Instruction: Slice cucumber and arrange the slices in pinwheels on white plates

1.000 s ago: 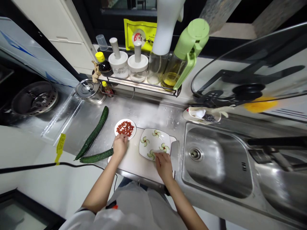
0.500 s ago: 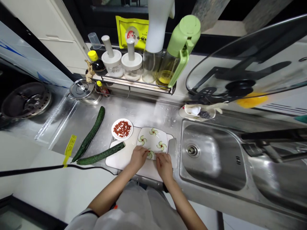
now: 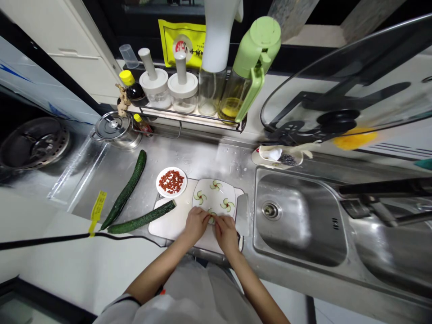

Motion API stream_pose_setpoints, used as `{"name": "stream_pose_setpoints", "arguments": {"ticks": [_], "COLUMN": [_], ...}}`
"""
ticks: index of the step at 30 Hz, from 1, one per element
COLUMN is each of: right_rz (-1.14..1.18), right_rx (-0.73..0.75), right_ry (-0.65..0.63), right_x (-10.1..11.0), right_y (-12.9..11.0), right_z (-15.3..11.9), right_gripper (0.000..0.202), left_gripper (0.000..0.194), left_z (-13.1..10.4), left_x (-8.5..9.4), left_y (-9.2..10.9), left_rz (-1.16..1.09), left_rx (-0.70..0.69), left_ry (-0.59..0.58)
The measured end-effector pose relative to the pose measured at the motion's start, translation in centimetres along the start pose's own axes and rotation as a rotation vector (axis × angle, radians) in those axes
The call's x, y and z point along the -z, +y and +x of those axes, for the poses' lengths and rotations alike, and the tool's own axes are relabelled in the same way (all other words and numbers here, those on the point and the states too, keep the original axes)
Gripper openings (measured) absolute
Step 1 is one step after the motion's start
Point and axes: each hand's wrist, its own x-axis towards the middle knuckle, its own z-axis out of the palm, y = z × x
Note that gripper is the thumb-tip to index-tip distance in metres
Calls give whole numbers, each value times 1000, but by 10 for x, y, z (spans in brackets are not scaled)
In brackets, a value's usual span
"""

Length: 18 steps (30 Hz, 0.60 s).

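My left hand (image 3: pixel 196 223) and my right hand (image 3: pixel 226 230) meet at the near edge of a white plate (image 3: pixel 215 189). Both have fingertips pinched together over a pinwheel of cucumber slices (image 3: pixel 211 218), which they partly cover. What they hold, if anything, is too small to make out. Other cucumber pinwheels (image 3: pixel 227 205) with red centres lie around the plate. Beneath it is a white cutting board (image 3: pixel 168 225). A small white dish (image 3: pixel 184 176) to the left holds reddish goji berries (image 3: pixel 171 182). A cleaver blade (image 3: pixel 242 215) lies to the plate's right.
Two cucumbers (image 3: pixel 126 191) lie on the steel counter at left, one reaching onto the board. A lidded pot (image 3: pixel 118 132) stands behind them. Bottles and jars (image 3: pixel 183 92) line a rack at the back. The sink (image 3: pixel 300 216) is at right.
My right hand has moved left, so its fingertips now meet those of my left hand over the near pinwheel. My left hand has barely shifted.
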Motion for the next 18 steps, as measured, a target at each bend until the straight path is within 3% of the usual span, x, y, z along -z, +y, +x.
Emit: {"name": "stream_pose_setpoints", "arguments": {"ticks": [18], "right_rz": [-41], "right_rx": [-4], "right_ry": [-23], "right_x": [-3], "right_y": [1], "right_z": [-1], "right_gripper": [33], "left_gripper": [13], "left_z": [0], "left_x": [-1], "left_y": [2], "left_rz": [15], "left_rx": [12], "left_ry": [22]}}
